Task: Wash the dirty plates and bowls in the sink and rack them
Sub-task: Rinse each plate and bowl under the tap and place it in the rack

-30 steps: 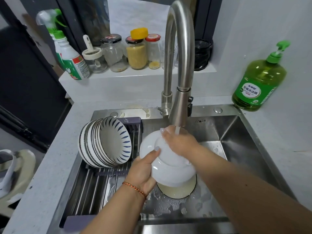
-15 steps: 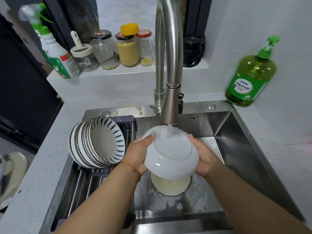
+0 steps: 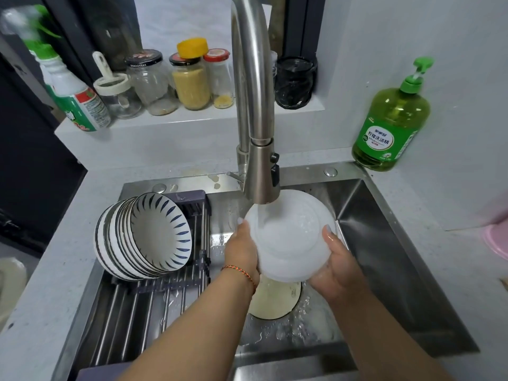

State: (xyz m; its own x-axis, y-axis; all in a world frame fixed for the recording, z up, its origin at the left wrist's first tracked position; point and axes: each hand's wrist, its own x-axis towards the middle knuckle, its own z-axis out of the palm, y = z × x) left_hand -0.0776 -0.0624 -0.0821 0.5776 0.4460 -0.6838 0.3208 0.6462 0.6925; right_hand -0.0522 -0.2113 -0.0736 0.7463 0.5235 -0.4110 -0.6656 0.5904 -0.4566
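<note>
I hold a white bowl upside down under the running faucet, water pouring over its base. My left hand grips its left rim and my right hand grips its right rim, thumb on the outside. Below it, a cream-coloured plate lies on the wet floor of the steel sink. Several blue-striped white bowls stand on edge, nested together, on the roll-up rack over the sink's left side.
A green dish soap pump bottle stands on the counter at the back right. On the ledge behind the faucet are several glass jars, a spray bottle and a black container. A pink object shows at the right edge.
My right hand moved from rubbing the bowl's base to gripping its right rim. The bowl now sits higher and further right, directly under the water stream.
</note>
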